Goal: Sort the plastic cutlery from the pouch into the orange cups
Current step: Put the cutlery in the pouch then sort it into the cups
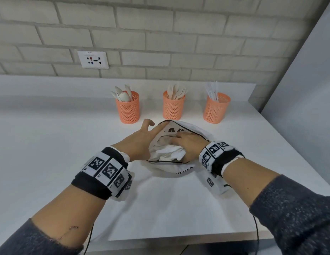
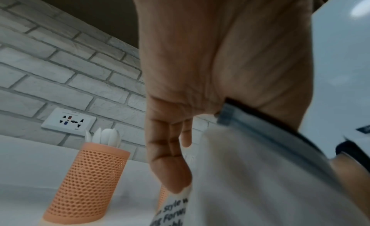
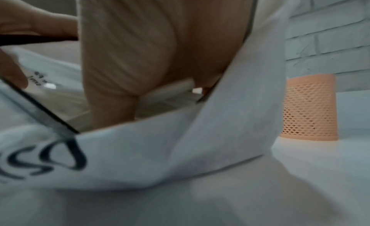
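Three orange mesh cups stand in a row at the back: the left cup [image 1: 127, 109] [image 2: 88, 182] holds spoons, the middle cup [image 1: 173, 107] forks, the right cup [image 1: 215, 111] knives. In front of them lies the white pouch [image 1: 179, 170] [image 2: 250, 182] [image 3: 140, 150], its black zip open. My left hand [image 1: 142, 138] [image 2: 168, 150] pinches the pouch's left rim, thumb inside, fingers outside. My right hand [image 1: 188, 142] [image 3: 140, 47] is inside the pouch, closed over a white cutlery piece [image 3: 170, 90] among the white contents [image 1: 169, 153]. Its fingertips are hidden.
The white table [image 1: 50, 144] ends at a front edge near my elbows and meets a grey brick wall with a socket [image 1: 92, 59] behind the cups. A pale panel [image 1: 307, 89] closes the right side. One orange cup [image 3: 310, 109] shows beyond the pouch's right flap.
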`<control>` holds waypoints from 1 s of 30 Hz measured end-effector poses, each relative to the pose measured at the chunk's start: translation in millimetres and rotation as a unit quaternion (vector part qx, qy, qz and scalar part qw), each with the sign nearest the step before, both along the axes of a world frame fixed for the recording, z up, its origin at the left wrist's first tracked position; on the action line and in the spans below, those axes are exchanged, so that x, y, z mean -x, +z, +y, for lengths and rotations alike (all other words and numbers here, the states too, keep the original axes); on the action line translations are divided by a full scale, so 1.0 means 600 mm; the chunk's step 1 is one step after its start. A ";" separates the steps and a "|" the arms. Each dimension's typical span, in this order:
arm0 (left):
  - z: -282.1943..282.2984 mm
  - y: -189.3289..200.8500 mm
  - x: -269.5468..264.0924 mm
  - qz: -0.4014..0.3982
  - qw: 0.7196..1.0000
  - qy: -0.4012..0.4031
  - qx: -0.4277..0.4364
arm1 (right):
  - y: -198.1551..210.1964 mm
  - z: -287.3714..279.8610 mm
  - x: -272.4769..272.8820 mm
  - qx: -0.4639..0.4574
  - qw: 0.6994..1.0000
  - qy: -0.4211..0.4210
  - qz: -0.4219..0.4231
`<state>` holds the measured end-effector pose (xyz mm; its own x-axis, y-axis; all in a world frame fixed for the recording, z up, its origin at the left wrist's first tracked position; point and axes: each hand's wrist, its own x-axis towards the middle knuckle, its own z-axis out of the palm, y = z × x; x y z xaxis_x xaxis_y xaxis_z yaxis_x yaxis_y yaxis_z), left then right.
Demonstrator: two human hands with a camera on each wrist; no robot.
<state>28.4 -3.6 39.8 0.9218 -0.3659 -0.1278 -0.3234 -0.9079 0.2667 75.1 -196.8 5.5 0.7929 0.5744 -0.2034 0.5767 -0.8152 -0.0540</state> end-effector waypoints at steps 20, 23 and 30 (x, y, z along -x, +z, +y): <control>0.095 0.007 -0.077 0.123 0.957 -0.005 0.264 | 0.031 0.031 -0.017 -0.368 0.918 -0.085 0.120; 0.079 0.002 -0.076 0.099 0.941 -0.002 0.323 | 0.041 0.045 -0.016 -0.396 0.906 -0.109 0.104; 0.060 0.010 -0.089 0.125 0.885 0.012 0.449 | 0.101 0.039 0.005 -0.613 0.764 -0.184 0.077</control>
<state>81.6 32.5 46.0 0.9146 -0.4044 0.0049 -0.1372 -0.2990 0.9443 72.3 -173.4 66.0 0.9675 0.1523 0.2020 0.2306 -0.2027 -0.9517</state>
